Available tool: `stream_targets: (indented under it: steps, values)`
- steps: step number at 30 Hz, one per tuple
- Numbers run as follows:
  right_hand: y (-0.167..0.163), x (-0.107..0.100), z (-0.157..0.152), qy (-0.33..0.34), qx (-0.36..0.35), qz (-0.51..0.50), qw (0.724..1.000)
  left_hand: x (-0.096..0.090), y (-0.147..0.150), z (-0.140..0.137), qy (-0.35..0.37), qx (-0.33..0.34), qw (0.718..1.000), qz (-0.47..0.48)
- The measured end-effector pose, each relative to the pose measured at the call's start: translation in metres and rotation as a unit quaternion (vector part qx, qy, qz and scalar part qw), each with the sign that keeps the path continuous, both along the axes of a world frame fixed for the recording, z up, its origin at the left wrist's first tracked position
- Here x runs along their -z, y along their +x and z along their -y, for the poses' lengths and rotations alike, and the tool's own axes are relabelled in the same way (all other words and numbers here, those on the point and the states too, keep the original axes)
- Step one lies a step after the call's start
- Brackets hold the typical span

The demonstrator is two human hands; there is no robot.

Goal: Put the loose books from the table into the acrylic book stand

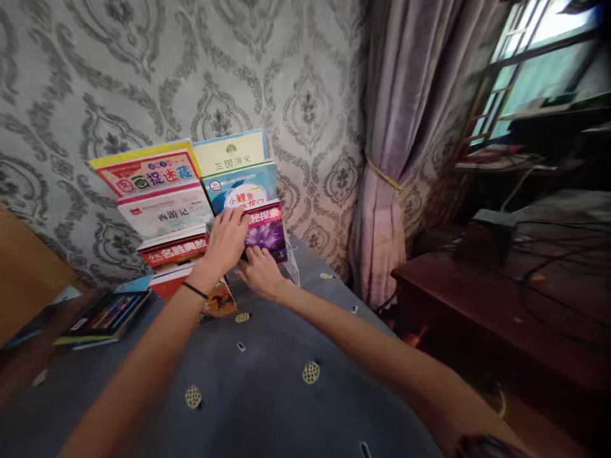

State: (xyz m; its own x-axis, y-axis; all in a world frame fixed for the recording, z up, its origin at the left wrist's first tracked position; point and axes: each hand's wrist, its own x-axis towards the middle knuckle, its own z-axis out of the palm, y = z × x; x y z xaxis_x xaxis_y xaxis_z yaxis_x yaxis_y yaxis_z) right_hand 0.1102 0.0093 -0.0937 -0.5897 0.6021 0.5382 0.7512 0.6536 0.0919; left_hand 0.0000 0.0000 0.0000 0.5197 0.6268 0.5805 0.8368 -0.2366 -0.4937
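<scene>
A book with a purple and red cover (pixel 267 232) stands in the right front pocket of a clear display rack (pixel 294 266). My left hand (pixel 228 240) has its fingers curled over the upper left part of this book. At its lower left edge, my right hand (pixel 261 272) is closed on the book, thumb hidden. Behind it rise a blue book (pixel 267 181) and a cream book (pixel 252 147). In the left column are a yellow and red book (pixel 153 175), a pale book (pixel 167 207), a red book (pixel 174 251) and an orange one (pixel 219 304).
The rack stands on a grey-blue patterned cloth (pixel 267 381) against a papered wall (pixel 305 95). Several books (pixel 109 315) lie stacked at left, near a brown board (pixel 28 254). A tied curtain (pixel 382 222) and a dark red cabinet (pixel 453 305) with cables are on the right.
</scene>
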Motion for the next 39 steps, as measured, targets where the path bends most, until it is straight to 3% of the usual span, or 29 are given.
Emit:
stream_targets:
  steps: [9,17,22,25,29,35,39]
  values:
    - [0.014,-0.003,-0.005,-0.01,-0.024,-0.004,1.0,-0.011,-0.012,0.001,-0.048,0.031,0.998,-0.014]
    - [0.039,0.0,-0.017,-0.024,0.028,-0.062,0.997,-0.026,-0.022,0.008,-0.076,0.056,0.995,-0.015]
    - [0.045,0.008,-0.021,-0.03,0.033,-0.071,0.996,-0.033,-0.037,0.024,-0.057,0.103,0.992,0.036]
    - [0.045,0.009,-0.021,-0.035,0.042,-0.073,0.996,-0.026,-0.051,0.048,-0.052,0.142,0.985,0.081]
    - [0.044,0.007,-0.021,-0.038,0.063,-0.077,0.994,0.012,-0.068,0.094,-0.057,0.155,0.98,0.115]
    - [0.048,0.003,-0.021,-0.04,0.077,-0.075,0.993,0.11,-0.114,0.161,-0.107,0.118,0.979,0.127]
    - [0.051,0.005,-0.021,-0.048,0.069,-0.076,0.994,0.152,-0.159,0.188,-0.155,0.025,0.974,0.163]
